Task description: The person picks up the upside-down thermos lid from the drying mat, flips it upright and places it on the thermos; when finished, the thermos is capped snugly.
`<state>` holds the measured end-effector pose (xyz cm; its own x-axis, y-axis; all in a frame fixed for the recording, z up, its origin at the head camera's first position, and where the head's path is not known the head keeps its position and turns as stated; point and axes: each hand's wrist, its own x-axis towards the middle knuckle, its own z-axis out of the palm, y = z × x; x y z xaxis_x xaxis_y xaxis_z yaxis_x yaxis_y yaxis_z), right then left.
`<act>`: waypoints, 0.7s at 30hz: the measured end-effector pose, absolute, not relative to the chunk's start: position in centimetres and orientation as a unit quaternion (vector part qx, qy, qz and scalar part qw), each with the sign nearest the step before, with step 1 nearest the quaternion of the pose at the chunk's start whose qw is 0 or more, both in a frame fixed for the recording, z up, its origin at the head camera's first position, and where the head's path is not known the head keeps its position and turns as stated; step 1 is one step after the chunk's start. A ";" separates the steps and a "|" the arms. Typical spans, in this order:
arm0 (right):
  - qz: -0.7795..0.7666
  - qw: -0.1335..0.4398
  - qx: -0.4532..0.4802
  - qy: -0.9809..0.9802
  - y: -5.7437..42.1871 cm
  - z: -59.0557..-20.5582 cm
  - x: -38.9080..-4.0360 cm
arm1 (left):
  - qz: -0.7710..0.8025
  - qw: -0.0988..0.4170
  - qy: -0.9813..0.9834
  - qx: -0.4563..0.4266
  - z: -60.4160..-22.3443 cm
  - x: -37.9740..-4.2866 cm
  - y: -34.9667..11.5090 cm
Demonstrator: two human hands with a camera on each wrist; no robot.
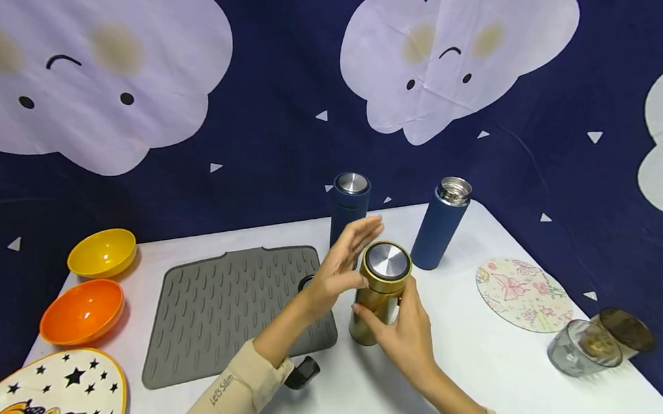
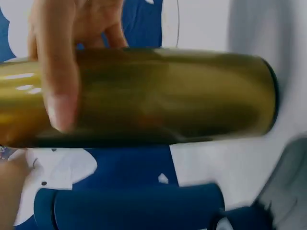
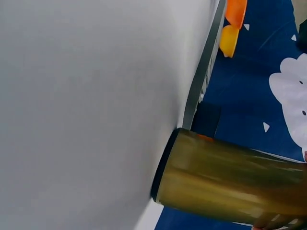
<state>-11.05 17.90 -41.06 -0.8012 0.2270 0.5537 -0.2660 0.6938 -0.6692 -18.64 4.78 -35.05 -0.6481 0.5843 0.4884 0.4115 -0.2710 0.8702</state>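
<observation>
My right hand grips the body of a gold thermos, thumb on the near left side. The thermos is nearly upright, its steel-topped lid in place; whether its base touches the table I cannot tell. Beside the lid is my left hand, fingers extended, thumb near the lid's left edge. Behind it stands a blue thermos with a steel-topped lid, partly hidden by that hand. To the right, another blue thermos stands uncapped, its steel mouth showing.
A grey drying mat lies left of the gold thermos. Further left are a yellow bowl, an orange bowl and a patterned plate. On the right are a round floral mat, a clear glass and a brown glass.
</observation>
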 end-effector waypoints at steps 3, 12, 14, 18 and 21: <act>0.397 0.307 0.011 -0.865 17.8 -41.0 -11.1 | 0.631 0.015 0.672 0.388 -35.0 -18.3 4.8; 0.407 0.291 0.004 -0.866 17.8 -41.2 -11.3 | 0.664 0.067 0.643 0.375 -35.3 -18.4 5.0; 0.402 0.293 0.008 -0.867 17.9 -41.2 -11.3 | 0.635 0.025 0.687 0.354 -35.4 -18.1 5.2; 0.399 0.301 0.010 -0.866 17.9 -41.1 -11.2 | 0.647 0.032 0.666 0.370 -35.5 -18.3 5.3; 0.404 0.291 0.006 -0.868 18.0 -41.0 -11.2 | 0.661 0.070 0.634 0.394 -35.5 -18.5 5.2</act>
